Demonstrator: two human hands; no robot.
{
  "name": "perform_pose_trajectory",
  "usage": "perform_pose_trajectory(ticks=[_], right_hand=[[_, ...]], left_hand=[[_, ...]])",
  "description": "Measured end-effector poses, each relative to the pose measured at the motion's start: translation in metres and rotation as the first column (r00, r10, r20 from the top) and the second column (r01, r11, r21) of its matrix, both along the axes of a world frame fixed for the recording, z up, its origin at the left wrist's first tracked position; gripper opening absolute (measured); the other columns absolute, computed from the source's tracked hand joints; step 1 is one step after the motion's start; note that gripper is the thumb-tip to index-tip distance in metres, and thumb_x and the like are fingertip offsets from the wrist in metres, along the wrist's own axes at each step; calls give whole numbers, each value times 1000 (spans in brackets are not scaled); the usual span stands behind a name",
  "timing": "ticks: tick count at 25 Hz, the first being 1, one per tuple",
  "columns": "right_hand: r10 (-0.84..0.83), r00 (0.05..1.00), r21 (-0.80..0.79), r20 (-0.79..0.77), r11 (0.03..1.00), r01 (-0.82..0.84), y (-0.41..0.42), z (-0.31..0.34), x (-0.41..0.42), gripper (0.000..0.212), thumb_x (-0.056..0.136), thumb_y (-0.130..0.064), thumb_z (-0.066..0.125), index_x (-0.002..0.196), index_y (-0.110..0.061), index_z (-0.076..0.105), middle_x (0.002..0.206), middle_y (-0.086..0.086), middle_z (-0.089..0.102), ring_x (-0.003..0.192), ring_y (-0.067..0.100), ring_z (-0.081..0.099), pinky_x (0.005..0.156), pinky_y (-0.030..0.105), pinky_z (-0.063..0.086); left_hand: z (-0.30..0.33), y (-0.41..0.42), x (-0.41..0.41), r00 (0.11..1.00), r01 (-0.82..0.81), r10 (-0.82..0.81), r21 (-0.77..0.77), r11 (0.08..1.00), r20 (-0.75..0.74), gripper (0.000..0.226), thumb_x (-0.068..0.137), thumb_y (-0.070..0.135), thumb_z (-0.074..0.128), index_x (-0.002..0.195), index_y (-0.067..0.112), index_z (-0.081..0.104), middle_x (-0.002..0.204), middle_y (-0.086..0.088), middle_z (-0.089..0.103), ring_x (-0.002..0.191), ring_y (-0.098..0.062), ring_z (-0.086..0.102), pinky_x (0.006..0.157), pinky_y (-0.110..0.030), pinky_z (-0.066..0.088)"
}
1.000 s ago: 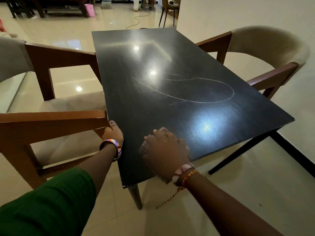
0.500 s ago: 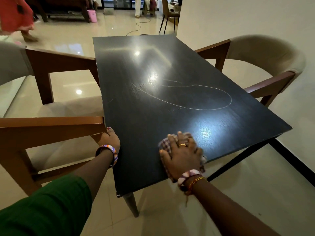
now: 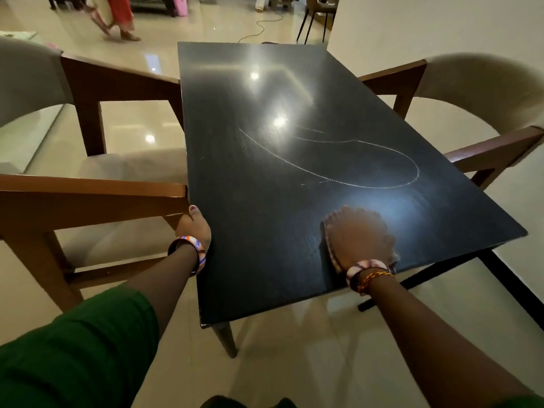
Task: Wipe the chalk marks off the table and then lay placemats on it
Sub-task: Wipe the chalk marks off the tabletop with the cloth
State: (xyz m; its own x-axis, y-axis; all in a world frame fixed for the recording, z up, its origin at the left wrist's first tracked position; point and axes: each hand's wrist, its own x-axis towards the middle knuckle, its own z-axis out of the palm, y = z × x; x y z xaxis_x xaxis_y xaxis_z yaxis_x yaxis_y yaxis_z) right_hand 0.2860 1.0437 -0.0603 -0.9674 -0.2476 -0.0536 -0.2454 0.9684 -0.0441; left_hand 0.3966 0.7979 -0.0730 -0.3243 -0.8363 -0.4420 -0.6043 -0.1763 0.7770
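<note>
A black rectangular table point(image 3: 265, 231) carries a white chalk loop point(image 3: 379, 187) and thinner chalk lines across its middle. My right hand point(image 3: 356, 237), blurred by motion, presses flat on a checked cloth point(image 3: 392, 255) near the table's front edge, short of the chalk loop. Only the cloth's rim shows around the hand. My left hand point(image 3: 192, 228) holds the table's left edge, thumb on top and fingers hidden below. No placemats are in view.
Wooden armchairs with beige cushions stand close on both sides, one on the left point(image 3: 88, 195) and one on the right point(image 3: 482, 92). A wall runs along the right. On the glossy tiled floor a person point(image 3: 114, 13) walks in the background near a cable point(image 3: 259, 28).
My right hand has slid the cloth rightward along the table's near edge and slightly farther in. My left hand has kept its hold. The person in the background walked to the right.
</note>
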Motion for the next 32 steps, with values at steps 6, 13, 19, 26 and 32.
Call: perform_pose_trajectory(ticks=[6,13,19,26,32], right_hand=[[635,773,-92,6,770,-632,-89,-5,73,60,89,-59,35,142,-31,29,156,-2,18,139,32,19,105,47,22],[64,996,-256,70,966,-44,-42,7,-45,55,89,-57,44,138,-33,39,157,-4,17,141,30,14,110,53,20],[427,904,-139,-2,895,-424,-114,1,-17,60,91,-54,41,144,-28,31,157,-1,20,143,30,14,110,49,19],[458,886,-239,69,870,-431,-114,-4,-85,55,89,-56,43,141,-40,34,155,-10,21,145,19,11,110,55,21],[194,976,-81,99,979,-186,-74,9,-107,63,91,-54,40,147,-30,25,158,0,15,144,30,12,114,49,18]], left_hand=[[4,5,4,999,38,-34,-95,995,40,53,102,36,20,129,-3,44,133,-22,49,121,-37,46,98,-40,36],[-1,4,-2,997,37,-29,-118,992,69,47,102,34,22,124,0,46,121,-19,54,113,-33,52,87,-36,40],[-6,2,-4,985,56,-29,-157,986,168,45,102,33,22,121,0,47,118,-19,56,107,-32,53,80,-34,38],[3,19,2,876,413,-140,-569,711,461,49,98,27,36,141,5,29,152,-16,22,141,-30,22,112,-37,27],[0,15,-6,745,660,-338,-560,501,575,48,99,26,29,143,7,30,153,-10,28,143,-24,20,117,-32,17]])
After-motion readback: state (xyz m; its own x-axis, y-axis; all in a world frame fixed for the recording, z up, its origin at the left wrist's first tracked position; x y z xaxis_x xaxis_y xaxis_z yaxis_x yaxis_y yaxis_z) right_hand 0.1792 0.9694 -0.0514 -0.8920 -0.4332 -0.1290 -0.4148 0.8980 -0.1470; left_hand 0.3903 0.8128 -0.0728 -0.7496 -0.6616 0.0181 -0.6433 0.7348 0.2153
